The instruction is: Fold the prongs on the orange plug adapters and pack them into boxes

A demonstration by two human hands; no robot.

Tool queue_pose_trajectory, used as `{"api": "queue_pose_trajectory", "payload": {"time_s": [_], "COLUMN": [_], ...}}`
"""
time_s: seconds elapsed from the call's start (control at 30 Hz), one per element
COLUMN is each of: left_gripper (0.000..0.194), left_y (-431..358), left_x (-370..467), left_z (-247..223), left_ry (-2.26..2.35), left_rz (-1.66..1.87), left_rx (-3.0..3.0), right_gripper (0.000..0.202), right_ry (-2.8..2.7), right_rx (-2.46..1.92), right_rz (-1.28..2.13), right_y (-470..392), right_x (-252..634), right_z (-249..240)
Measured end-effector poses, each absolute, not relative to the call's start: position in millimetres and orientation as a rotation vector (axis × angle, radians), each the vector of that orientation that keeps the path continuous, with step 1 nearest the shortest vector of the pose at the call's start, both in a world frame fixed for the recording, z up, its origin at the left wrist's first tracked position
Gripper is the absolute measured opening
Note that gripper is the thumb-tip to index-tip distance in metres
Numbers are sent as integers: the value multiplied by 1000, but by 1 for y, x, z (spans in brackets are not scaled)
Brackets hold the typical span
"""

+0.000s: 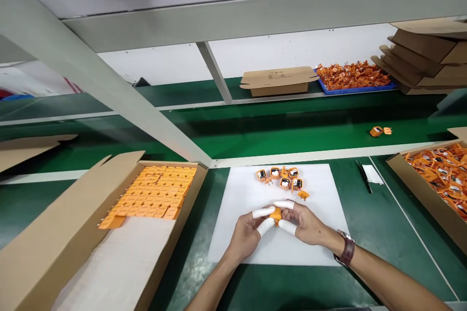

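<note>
Both hands meet over a white sheet (233, 238), pinching one small orange plastic charger housing (276, 215) between them. White finger cots cover the thumb and index finger of my left hand (246, 235), which grips the housing's left side. My right hand (306, 223), with the same white cots and a watch on the wrist, grips its right side. Just beyond the hands lie several open orange housings (285, 182) with white and dark parts inside, and a loose orange piece (303, 195) sits nearest to them.
At left, a cardboard box (182, 223) holds rows of orange housings (153, 189). Another box (426, 194) of orange parts stands at right, near black tweezers (364, 176). Behind are a green conveyor belt (292, 129), a blue tray (357, 90) of orange parts and stacked cartons (430, 58).
</note>
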State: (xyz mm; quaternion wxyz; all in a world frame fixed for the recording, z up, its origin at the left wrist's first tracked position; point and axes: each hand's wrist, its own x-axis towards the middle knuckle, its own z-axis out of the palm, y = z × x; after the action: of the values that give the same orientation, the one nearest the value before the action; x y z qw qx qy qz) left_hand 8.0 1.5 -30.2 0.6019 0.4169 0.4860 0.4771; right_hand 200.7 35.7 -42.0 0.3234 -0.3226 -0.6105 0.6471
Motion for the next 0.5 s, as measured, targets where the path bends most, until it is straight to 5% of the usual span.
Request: {"api": "queue_pose_trajectory", "payload": {"time_s": [0.5], "left_gripper": [32], "left_y": [4], "left_x": [0], "left_z": [-30], "left_ry": [1078], "left_rz": [1145], "left_rx": [973], "right_gripper": [48], "right_ry": [-1567], "right_rx": [-852], "right_rz": [1703], "right_y": [38], "right_x": [201], "right_z": [-41]}}
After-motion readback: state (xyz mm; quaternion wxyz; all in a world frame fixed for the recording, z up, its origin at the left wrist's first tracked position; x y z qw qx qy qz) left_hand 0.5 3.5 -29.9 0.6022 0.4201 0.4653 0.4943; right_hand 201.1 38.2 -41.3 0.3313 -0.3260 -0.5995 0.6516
